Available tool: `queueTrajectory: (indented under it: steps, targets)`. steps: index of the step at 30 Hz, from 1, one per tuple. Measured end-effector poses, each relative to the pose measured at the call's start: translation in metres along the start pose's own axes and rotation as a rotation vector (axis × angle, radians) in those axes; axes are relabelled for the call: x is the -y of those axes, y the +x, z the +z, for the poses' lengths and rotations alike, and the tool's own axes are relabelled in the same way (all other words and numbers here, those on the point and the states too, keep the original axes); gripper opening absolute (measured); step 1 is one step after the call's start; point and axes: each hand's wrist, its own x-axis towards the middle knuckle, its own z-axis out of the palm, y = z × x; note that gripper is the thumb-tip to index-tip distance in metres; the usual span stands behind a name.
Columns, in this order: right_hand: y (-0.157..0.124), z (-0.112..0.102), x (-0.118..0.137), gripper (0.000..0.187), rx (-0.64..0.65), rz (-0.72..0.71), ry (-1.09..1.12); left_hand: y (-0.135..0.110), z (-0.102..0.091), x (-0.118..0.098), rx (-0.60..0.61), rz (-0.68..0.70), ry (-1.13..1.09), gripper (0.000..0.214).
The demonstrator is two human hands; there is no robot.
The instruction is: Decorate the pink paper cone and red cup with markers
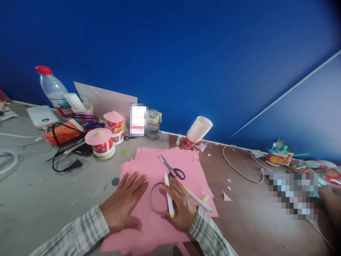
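My left hand (124, 206) lies flat with spread fingers on a stack of pink paper sheets (146, 161). Between the thumb and fingers of my right hand (183, 206) is a white marker (168, 193) with yellow ends, held over the same paper. A thin grey ring (151, 199) lies on the sheets between both hands, its right side partly hidden by my right hand. Just beyond that hand rest black-handled scissors (166, 163), blades pointing away. Another white marker (198, 201) with a green end lies to the right, near a small yellow cap (205, 198).
At the back left stand two decorated red paper cups (101, 147) with pink tops, a bottle (54, 89) and a glass jar (153, 124). Stacked paper cups (198, 131) lean behind the paper. Another person's hand (330, 199) is at far right, beside a pixelated area.
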Motion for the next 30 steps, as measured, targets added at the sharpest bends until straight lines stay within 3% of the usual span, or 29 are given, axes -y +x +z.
queueTrajectory:
  steps: [24, 30]
  targets:
    - [-0.0035, 0.0064, -0.0027, 0.070, 0.014, -0.029, -0.026, 0.0016, 0.0016, -0.0013, -0.022, -0.002, -0.009, 0.105]
    - [-0.0033, -0.0012, -0.0011, 0.075, -0.012, 0.040, 0.096, 0.0016, 0.0015, 0.0001, -0.015, 0.000, 0.002, 0.105]
